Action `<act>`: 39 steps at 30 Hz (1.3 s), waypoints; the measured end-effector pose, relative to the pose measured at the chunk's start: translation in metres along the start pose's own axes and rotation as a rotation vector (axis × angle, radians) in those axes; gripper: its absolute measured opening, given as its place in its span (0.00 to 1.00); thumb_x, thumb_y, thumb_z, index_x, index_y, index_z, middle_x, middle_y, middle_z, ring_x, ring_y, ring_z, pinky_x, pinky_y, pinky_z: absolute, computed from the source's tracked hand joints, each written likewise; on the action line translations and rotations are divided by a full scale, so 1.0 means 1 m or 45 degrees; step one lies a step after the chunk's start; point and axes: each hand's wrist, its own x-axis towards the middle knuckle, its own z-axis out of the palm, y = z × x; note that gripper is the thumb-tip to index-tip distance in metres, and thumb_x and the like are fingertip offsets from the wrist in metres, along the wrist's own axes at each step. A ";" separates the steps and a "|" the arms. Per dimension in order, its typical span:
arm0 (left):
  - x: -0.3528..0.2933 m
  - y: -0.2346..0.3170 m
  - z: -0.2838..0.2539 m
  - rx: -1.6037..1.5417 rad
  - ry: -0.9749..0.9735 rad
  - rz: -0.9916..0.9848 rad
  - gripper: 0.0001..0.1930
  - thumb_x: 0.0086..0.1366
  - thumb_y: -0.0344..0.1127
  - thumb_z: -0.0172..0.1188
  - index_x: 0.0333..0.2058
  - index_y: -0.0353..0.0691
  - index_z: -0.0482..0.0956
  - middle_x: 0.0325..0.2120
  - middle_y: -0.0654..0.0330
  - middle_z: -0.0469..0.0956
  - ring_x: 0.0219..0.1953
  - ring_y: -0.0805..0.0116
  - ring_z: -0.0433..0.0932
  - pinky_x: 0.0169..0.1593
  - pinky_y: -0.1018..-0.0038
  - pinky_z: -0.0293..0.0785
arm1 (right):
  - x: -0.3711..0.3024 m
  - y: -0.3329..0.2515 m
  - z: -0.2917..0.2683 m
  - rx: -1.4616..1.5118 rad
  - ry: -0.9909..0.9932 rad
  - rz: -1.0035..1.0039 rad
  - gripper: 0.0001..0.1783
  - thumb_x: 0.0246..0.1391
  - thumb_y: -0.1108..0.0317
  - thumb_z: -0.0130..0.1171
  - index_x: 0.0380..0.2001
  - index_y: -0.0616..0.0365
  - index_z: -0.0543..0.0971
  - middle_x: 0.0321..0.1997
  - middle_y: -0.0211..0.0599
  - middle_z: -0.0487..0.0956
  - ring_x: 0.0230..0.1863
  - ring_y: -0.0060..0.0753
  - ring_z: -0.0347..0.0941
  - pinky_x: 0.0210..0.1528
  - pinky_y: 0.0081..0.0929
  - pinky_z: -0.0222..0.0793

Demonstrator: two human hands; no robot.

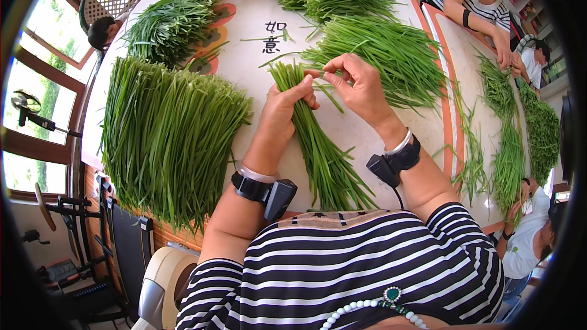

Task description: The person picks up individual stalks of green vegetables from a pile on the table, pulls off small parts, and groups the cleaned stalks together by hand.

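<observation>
Stalks (318, 146) fill the clasped left hand (284, 102); right hand (362, 82) pinches just beside.

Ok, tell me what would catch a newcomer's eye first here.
Most likely the big, dense pile of long green leaves on the left side of the white table. Next, at the centre, comes the slim green bunch held in the left grip, with the right grip raised just beside its top. The bold black-and-white striped shirt across the lower edge also stands out.
</observation>
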 end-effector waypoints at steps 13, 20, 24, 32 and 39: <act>0.000 0.000 -0.003 -0.094 -0.017 -0.010 0.11 0.65 0.36 0.60 0.40 0.34 0.75 0.19 0.67 0.65 0.23 0.73 0.67 0.32 0.73 0.70 | -0.002 -0.003 -0.001 -0.261 -0.028 -0.037 0.05 0.53 0.73 0.61 0.30 0.60 0.75 0.30 0.38 0.77 0.30 0.42 0.74 0.33 0.35 0.71; -0.002 -0.005 -0.002 0.010 -0.007 0.052 0.09 0.62 0.34 0.64 0.38 0.37 0.77 0.20 0.65 0.71 0.24 0.72 0.71 0.31 0.73 0.72 | -0.011 -0.016 0.014 0.274 0.019 0.218 0.08 0.54 0.77 0.61 0.38 0.62 0.75 0.28 0.40 0.79 0.24 0.28 0.75 0.28 0.24 0.70; -0.002 -0.003 -0.007 -0.019 0.005 0.117 0.09 0.63 0.34 0.63 0.37 0.37 0.77 0.20 0.65 0.71 0.23 0.72 0.71 0.32 0.73 0.72 | -0.011 -0.020 0.010 0.194 -0.145 0.209 0.09 0.54 0.76 0.60 0.40 0.62 0.76 0.26 0.36 0.79 0.24 0.21 0.74 0.28 0.22 0.69; -0.003 0.007 -0.007 0.044 -0.030 0.086 0.10 0.64 0.35 0.63 0.39 0.35 0.79 0.22 0.64 0.72 0.24 0.74 0.71 0.34 0.72 0.72 | -0.008 -0.013 0.006 0.443 -0.419 0.284 0.05 0.57 0.71 0.60 0.30 0.62 0.79 0.20 0.35 0.78 0.22 0.17 0.71 0.27 0.21 0.67; 0.003 0.004 -0.013 -0.191 -0.154 0.084 0.11 0.70 0.41 0.54 0.33 0.40 0.74 0.27 0.65 0.72 0.31 0.71 0.72 0.42 0.69 0.73 | -0.009 0.018 0.000 -0.551 -0.177 -0.042 0.09 0.51 0.69 0.63 0.36 0.56 0.79 0.39 0.36 0.77 0.42 0.43 0.75 0.39 0.36 0.74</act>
